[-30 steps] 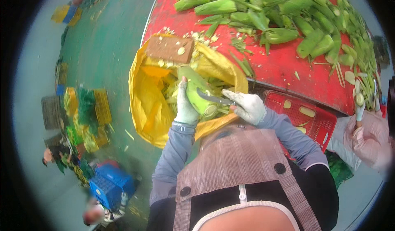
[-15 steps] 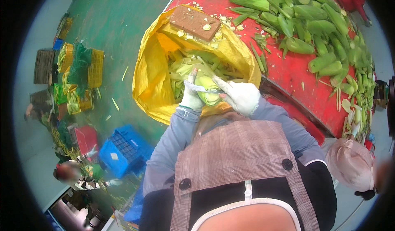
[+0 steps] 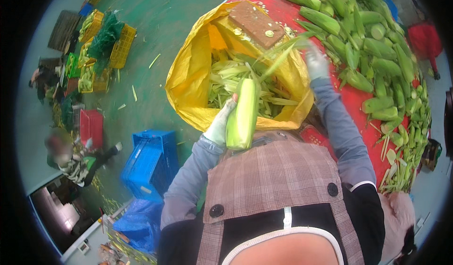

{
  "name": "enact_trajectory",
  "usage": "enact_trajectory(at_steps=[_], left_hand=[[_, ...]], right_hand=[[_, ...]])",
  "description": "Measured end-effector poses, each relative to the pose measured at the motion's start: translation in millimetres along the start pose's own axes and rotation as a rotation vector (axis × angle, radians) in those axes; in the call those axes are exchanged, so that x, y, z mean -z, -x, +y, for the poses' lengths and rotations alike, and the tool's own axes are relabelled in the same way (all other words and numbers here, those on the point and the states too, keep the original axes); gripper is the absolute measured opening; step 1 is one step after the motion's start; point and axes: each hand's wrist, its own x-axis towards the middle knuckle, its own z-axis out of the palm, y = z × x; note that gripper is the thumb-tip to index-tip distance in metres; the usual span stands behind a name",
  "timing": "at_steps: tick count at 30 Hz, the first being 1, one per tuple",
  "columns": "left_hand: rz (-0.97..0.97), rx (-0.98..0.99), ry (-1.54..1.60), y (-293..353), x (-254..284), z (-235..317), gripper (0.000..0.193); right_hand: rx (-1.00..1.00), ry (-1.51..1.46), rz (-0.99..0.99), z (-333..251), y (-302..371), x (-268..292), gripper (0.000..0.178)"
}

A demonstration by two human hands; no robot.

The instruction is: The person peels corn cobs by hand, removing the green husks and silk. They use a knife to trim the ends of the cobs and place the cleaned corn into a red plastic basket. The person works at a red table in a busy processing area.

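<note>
My left hand (image 3: pixel 221 125), in a pale glove, is closed around an ear of corn (image 3: pixel 244 111). The ear is held upright, with light green inner husk showing, over the near rim of a yellow sack (image 3: pixel 181 88). Stripped corn husks (image 3: pixel 229 78) fill the sack's mouth. My right hand (image 3: pixel 316 61), also gloved, is raised to the right of the sack, above the red table; motion smears its fingers. Long husk strips (image 3: pixel 279 62) stretch between the ear's top and that hand; whether it grips them is unclear.
A brown block (image 3: pixel 255 21) lies at the sack's far rim. The red table (image 3: pixel 347 109) bears a heap of unhusked corn (image 3: pixel 377 47) and loose husks. To the left stand a blue crate (image 3: pixel 151 163), a red bin (image 3: pixel 91 129) and yellow crates (image 3: pixel 123 45). A seated person (image 3: pixel 75 158) is at the left.
Both hands were together at the ear over the sack. Now my right hand has swung away to the far right, and the left has brought the ear lower and upright. The view has shifted.
</note>
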Motion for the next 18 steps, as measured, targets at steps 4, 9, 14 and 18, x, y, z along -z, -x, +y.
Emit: enact_trajectory(at_steps=[4,9,14,18], left_hand=[[-0.049,-0.231,0.131,1,0,7,0.061],[0.015,-0.469,0.305,-32,15,13,0.057],[-0.021,-0.374,0.374,-46,5,14,0.062],[0.019,-0.353,0.376,-40,-13,17,0.064]], right_hand=[[0.216,0.165,-0.155,7,4,1,0.042],[0.56,-0.132,-0.602,-93,105,-21,0.055],[0.518,-0.018,-0.753,-93,118,-25,0.06],[0.487,0.045,-0.724,-104,115,-22,0.06]])
